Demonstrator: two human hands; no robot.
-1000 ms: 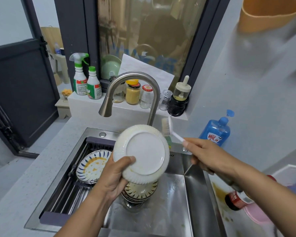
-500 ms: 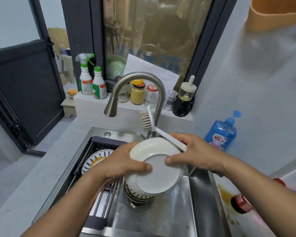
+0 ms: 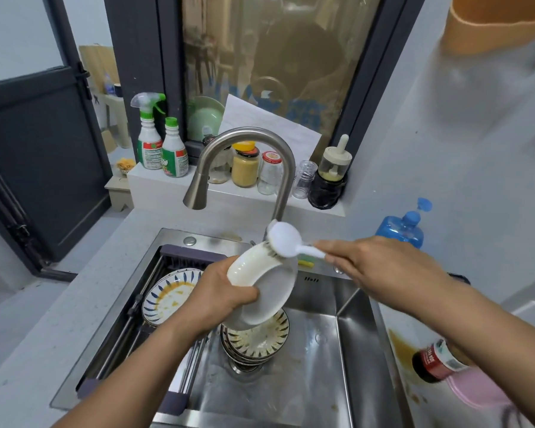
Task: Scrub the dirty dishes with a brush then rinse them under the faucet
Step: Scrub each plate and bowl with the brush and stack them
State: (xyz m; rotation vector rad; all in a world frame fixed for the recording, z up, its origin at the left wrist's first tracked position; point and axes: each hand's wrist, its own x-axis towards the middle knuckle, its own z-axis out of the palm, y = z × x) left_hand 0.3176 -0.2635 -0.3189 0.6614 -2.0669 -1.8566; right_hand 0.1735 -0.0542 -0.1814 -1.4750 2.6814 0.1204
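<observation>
Left hand (image 3: 220, 296) grips white plate (image 3: 264, 285) by its rim, tilted above the sink (image 3: 322, 366) bowl stack. Right hand (image 3: 380, 267) clasps brush (image 3: 286, 240) handle, bristles pressing the plate's upper edge.

On the white ledge (image 3: 167, 188) under the window (image 3: 291, 57) stand a spray bottle (image 3: 149, 140) and, just beside it, a green-capped bottle (image 3: 174, 154). Further right are a yellow-lidded jar (image 3: 244, 166), a red-lidded jar (image 3: 270, 174), a clear jar (image 3: 303, 180) and a dark jar (image 3: 327, 188) with cream top. A green plate (image 3: 205, 117) and a white paper (image 3: 266, 123) lean behind them. On the table (image 3: 59, 310) at right stands a blue pump bottle (image 3: 402, 231); nearer, a red-labelled bottle (image 3: 436, 361) lies on its side.
</observation>
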